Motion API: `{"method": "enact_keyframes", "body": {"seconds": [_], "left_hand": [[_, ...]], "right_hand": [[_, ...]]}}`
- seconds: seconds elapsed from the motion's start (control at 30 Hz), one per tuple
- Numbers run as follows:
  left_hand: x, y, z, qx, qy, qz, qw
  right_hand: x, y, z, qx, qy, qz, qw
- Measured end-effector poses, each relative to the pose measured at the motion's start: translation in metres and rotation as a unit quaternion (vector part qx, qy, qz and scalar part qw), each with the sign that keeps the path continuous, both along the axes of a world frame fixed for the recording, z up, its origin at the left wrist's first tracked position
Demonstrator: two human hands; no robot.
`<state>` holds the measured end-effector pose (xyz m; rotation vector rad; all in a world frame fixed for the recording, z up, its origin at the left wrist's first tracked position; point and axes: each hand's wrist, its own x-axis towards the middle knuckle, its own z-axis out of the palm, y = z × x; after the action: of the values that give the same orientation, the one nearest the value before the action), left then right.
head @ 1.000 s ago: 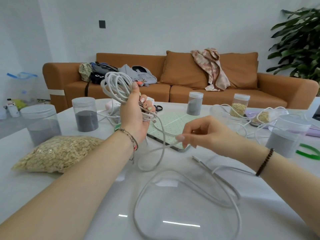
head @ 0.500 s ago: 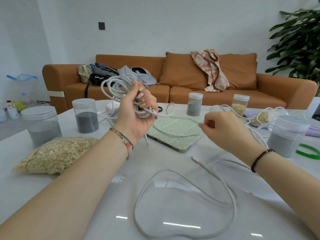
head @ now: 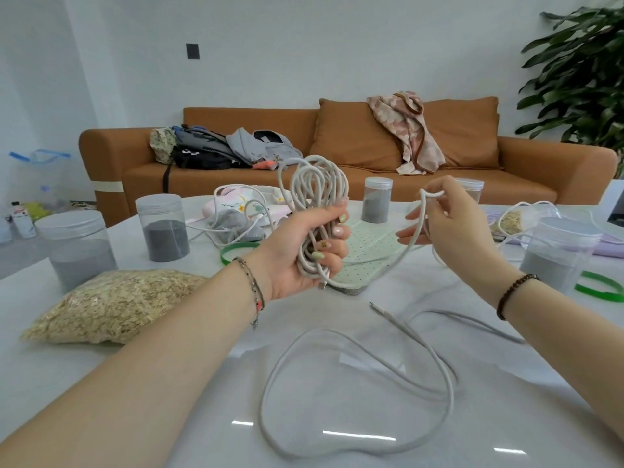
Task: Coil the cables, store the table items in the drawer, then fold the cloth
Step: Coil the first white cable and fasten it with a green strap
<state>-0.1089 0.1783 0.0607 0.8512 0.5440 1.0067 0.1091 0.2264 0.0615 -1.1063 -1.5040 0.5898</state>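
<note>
My left hand (head: 304, 251) grips a bundle of white cable coils (head: 317, 184) that stands up above the fist. My right hand (head: 452, 217) pinches the free strand of the same cable, which hangs in a curve from the fingers back to the bundle. A second white cable (head: 358, 393) lies in a loose loop on the white table (head: 169, 383) in front of me, its plug end pointing left. More tangled cable (head: 236, 224) and a pale floral cloth (head: 236, 204) lie behind my left hand.
A bag of oats (head: 111, 302) lies at the left. Lidded jars of grey powder (head: 163, 228) (head: 76, 251) (head: 562, 255) (head: 377, 199) stand around. A green dotted tablet case (head: 368, 251) lies under my hands, green rings (head: 601, 288) at the right. An orange sofa (head: 337, 157) is behind.
My left hand has dropped lower and shifted right with the coil. My right hand rose and moved right, drawing the free strand up off the table.
</note>
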Motion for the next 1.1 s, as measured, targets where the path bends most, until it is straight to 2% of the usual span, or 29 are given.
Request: {"method": "enact_keyframes", "body": {"seconds": [0.13, 0.3, 0.37, 0.47, 0.63, 0.73, 0.8, 0.9, 1.0, 1.1], "left_hand": [[0.006, -0.007, -0.003, -0.011, 0.052, -0.029, 0.998], [0.015, -0.015, -0.006, 0.009, 0.055, -0.218, 0.974], [0.018, -0.020, -0.004, 0.030, 0.042, -0.281, 0.958], [0.021, -0.025, -0.005, 0.015, 0.027, -0.314, 0.949], [0.021, -0.017, -0.007, 0.071, 0.030, -0.389, 0.918], [0.016, -0.012, -0.014, 0.030, 0.140, -0.309, 0.940], [0.016, -0.011, -0.019, 0.003, 0.141, -0.255, 0.956], [0.020, -0.009, -0.020, 0.015, 0.110, -0.202, 0.973], [0.017, -0.006, -0.015, 0.036, 0.060, -0.128, 0.989], [0.011, -0.004, -0.013, 0.035, 0.063, -0.076, 0.994]], "right_hand": [[-0.001, -0.006, -0.001, 0.032, -0.056, -0.003, 0.998], [0.001, -0.004, -0.004, 0.076, -0.122, -0.052, 0.988], [0.004, -0.002, -0.003, 0.082, -0.128, -0.064, 0.986], [0.006, 0.001, -0.002, 0.083, -0.139, -0.072, 0.984], [0.010, 0.002, 0.003, 0.074, -0.100, -0.102, 0.987], [0.016, 0.006, 0.007, 0.080, -0.070, -0.116, 0.988], [0.019, 0.010, 0.007, 0.093, -0.068, -0.125, 0.985], [0.019, 0.013, 0.003, 0.140, -0.182, -0.132, 0.964], [0.014, 0.010, -0.001, 0.239, -0.322, -0.066, 0.914], [0.005, 0.002, -0.002, 0.289, -0.356, 0.029, 0.888]]}}
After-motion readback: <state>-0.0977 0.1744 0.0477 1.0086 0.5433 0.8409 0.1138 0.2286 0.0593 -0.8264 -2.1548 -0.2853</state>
